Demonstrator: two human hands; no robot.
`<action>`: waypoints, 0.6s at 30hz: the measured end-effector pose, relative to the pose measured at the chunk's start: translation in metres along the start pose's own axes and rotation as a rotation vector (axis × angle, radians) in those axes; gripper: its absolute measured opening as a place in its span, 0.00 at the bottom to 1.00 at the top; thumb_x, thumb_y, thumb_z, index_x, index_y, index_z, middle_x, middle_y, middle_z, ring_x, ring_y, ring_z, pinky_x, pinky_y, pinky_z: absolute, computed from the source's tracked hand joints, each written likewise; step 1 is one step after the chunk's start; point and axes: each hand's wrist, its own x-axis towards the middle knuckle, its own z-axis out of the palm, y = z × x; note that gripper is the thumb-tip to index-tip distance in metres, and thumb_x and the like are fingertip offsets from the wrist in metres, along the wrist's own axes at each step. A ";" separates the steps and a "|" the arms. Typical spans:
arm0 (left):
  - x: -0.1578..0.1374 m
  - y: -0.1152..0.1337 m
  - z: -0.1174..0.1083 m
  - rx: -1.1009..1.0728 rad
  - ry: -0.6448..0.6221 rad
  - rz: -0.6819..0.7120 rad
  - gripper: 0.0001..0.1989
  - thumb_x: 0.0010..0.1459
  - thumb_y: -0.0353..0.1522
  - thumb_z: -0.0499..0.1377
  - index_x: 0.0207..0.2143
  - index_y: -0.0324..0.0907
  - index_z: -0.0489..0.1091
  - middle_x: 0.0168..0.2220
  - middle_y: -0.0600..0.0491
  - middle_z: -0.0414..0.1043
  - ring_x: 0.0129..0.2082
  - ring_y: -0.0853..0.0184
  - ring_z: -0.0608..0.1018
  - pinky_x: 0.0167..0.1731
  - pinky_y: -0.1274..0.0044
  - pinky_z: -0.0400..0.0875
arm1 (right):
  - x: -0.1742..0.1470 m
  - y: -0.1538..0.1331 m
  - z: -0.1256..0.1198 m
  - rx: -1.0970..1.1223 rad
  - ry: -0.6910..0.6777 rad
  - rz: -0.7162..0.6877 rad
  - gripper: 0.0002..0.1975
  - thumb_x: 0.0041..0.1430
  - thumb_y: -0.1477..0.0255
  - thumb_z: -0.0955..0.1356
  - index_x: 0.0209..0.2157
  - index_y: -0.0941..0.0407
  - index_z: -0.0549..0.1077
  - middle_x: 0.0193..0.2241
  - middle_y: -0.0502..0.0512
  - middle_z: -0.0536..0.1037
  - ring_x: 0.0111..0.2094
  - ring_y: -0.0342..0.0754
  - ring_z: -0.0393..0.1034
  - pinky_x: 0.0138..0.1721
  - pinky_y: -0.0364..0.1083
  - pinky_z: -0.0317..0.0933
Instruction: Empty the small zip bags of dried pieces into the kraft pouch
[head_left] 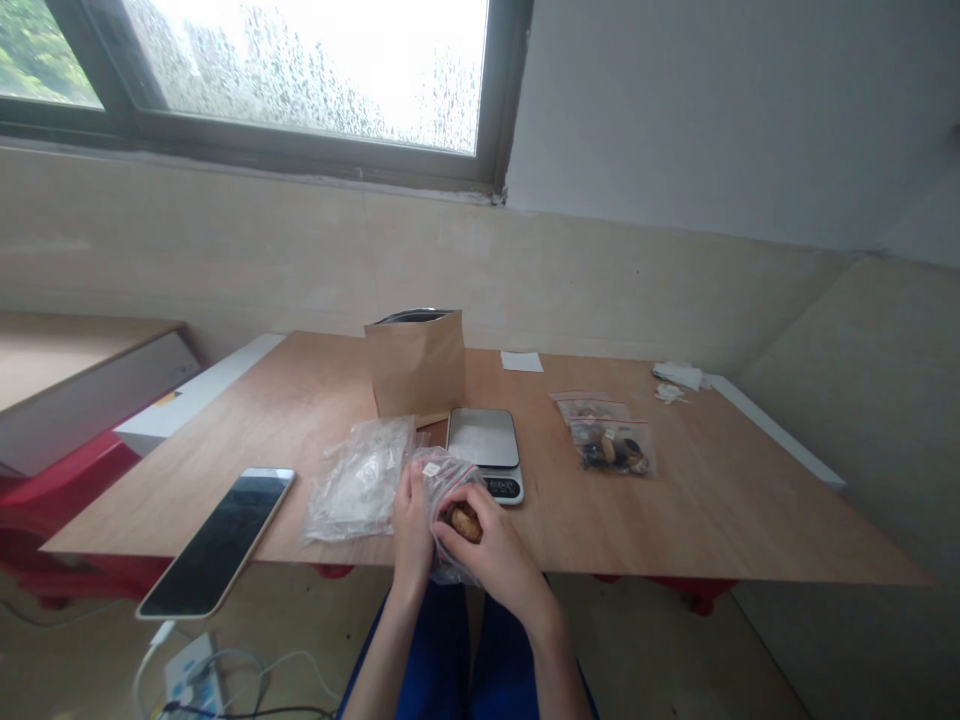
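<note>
Here we are, just on the person's side of the kitchen scale (484,438): the left hand (412,528) is clasped on a clear zip bag (453,474), while the right hand (493,540), close beside it, curls thumb and fingers round a brown, lumpy piece (466,522), inside or outside I can't tell. If that left grip slackens, the bag could sag and spill; a careless forward nudge might jolt the scale.

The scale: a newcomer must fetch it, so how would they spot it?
On the wooden table, find the upright brown paper bag. In front, slightly right, lies the scale; its flat grey plate and dark panel set it apart from the clear plastic bags.
</note>
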 end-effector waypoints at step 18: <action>0.013 0.018 -0.006 -0.069 -0.009 -0.189 0.18 0.53 0.40 0.50 0.38 0.40 0.71 0.31 0.52 0.74 0.15 0.72 0.67 0.15 0.79 0.61 | 0.009 0.011 -0.002 0.420 0.677 0.003 0.10 0.51 0.65 0.69 0.30 0.56 0.67 0.30 0.50 0.70 0.34 0.44 0.67 0.38 0.42 0.62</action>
